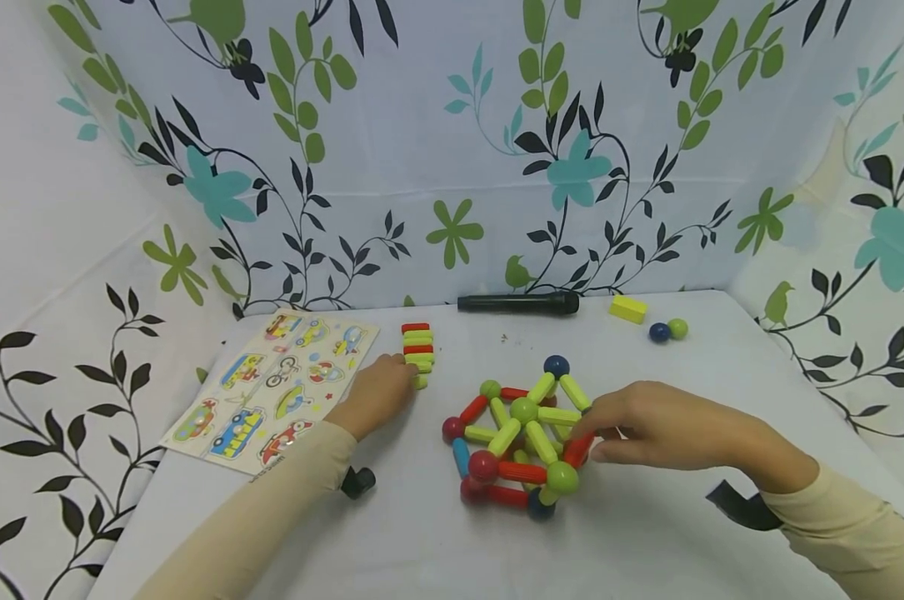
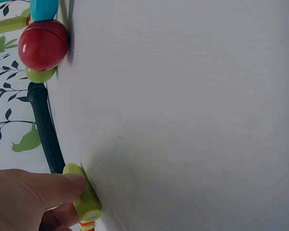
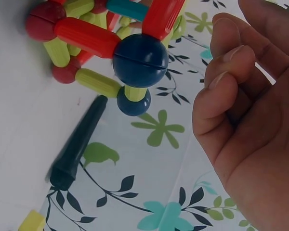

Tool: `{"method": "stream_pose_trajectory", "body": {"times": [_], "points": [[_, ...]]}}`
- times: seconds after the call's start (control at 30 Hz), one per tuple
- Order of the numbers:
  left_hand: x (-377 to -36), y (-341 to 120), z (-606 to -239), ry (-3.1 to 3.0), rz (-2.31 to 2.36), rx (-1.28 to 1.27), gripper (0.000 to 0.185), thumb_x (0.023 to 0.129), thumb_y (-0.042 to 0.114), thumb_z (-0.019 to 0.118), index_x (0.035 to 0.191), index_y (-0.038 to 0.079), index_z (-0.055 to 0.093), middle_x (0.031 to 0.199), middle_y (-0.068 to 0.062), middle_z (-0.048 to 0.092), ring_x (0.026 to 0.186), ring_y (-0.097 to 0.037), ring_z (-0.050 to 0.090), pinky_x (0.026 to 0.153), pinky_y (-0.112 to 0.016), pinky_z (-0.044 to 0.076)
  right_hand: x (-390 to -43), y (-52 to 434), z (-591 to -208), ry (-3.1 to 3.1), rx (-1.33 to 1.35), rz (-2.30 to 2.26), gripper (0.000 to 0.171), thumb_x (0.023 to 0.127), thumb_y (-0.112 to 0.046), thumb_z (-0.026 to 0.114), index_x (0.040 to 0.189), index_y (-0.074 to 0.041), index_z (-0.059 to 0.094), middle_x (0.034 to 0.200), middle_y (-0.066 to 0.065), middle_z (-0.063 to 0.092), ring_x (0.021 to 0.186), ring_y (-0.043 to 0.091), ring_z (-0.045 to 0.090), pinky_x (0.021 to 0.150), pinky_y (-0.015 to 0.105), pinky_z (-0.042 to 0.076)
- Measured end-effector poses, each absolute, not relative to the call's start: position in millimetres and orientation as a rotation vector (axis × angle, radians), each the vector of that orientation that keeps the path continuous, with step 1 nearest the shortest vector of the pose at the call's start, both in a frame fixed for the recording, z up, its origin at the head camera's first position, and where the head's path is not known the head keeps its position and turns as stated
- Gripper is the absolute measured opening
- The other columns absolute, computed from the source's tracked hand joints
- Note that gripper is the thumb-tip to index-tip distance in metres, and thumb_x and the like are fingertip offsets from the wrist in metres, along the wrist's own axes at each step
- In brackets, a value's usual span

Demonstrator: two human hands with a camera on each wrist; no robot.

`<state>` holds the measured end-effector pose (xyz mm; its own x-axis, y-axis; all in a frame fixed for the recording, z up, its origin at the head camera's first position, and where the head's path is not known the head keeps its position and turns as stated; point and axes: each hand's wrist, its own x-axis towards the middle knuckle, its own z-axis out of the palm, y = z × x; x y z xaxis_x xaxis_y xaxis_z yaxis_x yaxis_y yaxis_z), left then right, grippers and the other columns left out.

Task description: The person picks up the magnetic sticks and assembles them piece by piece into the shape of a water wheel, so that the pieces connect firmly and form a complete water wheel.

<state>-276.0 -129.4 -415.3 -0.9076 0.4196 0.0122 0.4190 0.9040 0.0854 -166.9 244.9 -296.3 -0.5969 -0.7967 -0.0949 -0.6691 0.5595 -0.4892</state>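
Observation:
My left hand point(image 1: 384, 390) pinches a yellow-green magnetic rod point(image 2: 89, 199) between thumb and fingers, at the near end of a row of red and yellow-green rods point(image 1: 418, 349). A ball-and-rod magnetic structure point(image 1: 522, 410) stands on the table between my hands, with red, blue and green balls joined by rods. My right hand point(image 1: 650, 425) is at its right side, fingertips overlapping a red rod point(image 1: 577, 451) in the head view. In the right wrist view several of its fingers curl apart from the dark blue ball point(image 3: 140, 60); whether the fingertips grip is hidden.
A picture puzzle board point(image 1: 272, 387) lies left of my left hand. At the table's back are a black microphone point(image 1: 517, 303), a yellow block point(image 1: 627, 309), a loose blue ball point(image 1: 659, 333) and a green ball point(image 1: 678, 328). A patterned cloth point(image 1: 392, 167) hangs behind.

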Motion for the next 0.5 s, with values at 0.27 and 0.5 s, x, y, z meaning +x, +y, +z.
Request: {"method": "stream_pose_trajectory", "body": {"times": [0.27,0.5], "points": [[-269,-128,-418,2.982,0.330,0.598,0.025,0.094,0.021,0.073,0.118,0.013,0.072,0.099,-0.003,0.067,0.089,-0.019,0.058,0.083,-0.036,0.055,-169,247,-294,2.523,-1.185,-0.588,0.027,0.101,-0.038,0.063,0.123,-0.024,0.071,0.104,-0.019,0.068,0.085,0.000,0.059,0.075,0.025,0.055],[-254,-122,-404,2.710,0.951,0.713,0.017,0.091,0.022,0.075,0.108,0.018,0.072,0.096,0.007,0.071,0.087,-0.015,0.059,0.075,-0.030,0.051,-172,248,-296,2.556,-1.172,-0.583,0.028,0.101,-0.037,0.064,0.123,-0.022,0.072,0.110,-0.015,0.070,0.089,0.000,0.062,0.078,0.026,0.057]]}}
